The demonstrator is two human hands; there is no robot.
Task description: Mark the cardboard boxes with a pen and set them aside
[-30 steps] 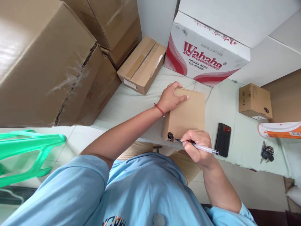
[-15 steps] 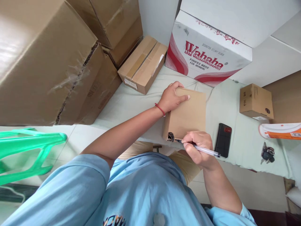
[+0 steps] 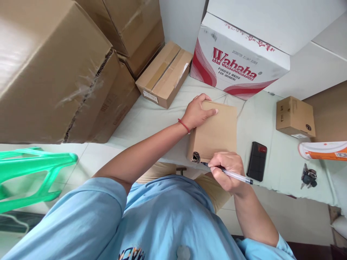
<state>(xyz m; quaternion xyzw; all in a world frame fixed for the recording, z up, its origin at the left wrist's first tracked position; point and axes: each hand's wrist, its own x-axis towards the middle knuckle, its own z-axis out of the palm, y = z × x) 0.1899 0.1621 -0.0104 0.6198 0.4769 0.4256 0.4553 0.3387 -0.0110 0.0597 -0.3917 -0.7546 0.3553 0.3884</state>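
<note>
A small brown cardboard box lies on the cloth-covered table in front of me. My left hand grips its far left corner, thumb on top and fingers round the back edge. My right hand is shut on a pen with a clear barrel and dark end. The pen's tip is at the box's near edge, partly hidden by the fingers. Just left of the tip, the near left corner carries a black printed mark with a hole in it.
A black phone, keys, a white-orange tube and a small carton lie to the right. Behind stand a Wahaha water carton and a taped box. Large cartons and a green stool are on the left.
The pen has shifted slightly, its rear end a little lower and its tip nearer the box's front side. My left hand keeps its hold on the box.
</note>
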